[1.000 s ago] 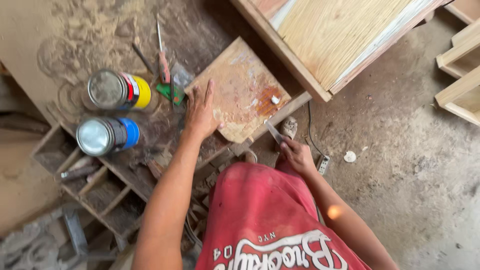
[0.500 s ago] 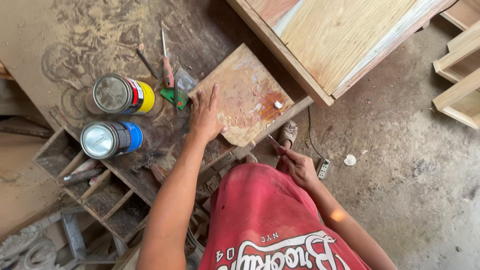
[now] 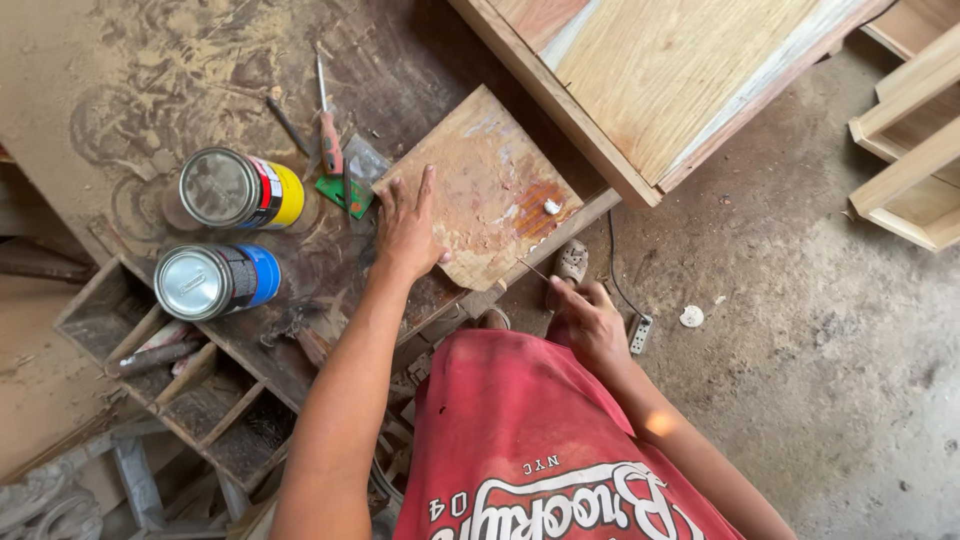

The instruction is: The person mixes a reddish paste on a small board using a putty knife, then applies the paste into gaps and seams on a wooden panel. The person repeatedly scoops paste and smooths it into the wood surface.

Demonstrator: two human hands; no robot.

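Note:
My left hand (image 3: 406,226) lies flat, fingers spread, on the near left corner of a stained square wooden board (image 3: 487,185) that rests on the dusty workbench (image 3: 130,90). A small white lump (image 3: 551,207) sits on an orange-brown smear at the board's right edge. My right hand (image 3: 591,321) is below the bench edge, fingers closed on a thin metal blade or putty knife (image 3: 535,270) whose tip points up toward the board.
Two tins stand left of the board, one yellow-banded (image 3: 238,189), one blue-banded (image 3: 213,280). A screwdriver (image 3: 327,130) and green scraper (image 3: 345,190) lie beside my left hand. A pale wooden panel (image 3: 660,80) fills the top right. A power strip (image 3: 640,334) lies on the floor.
My left hand stays planted on the board. My right hand with the thin blade has shifted slightly toward the board's edge; the view has drifted a little.

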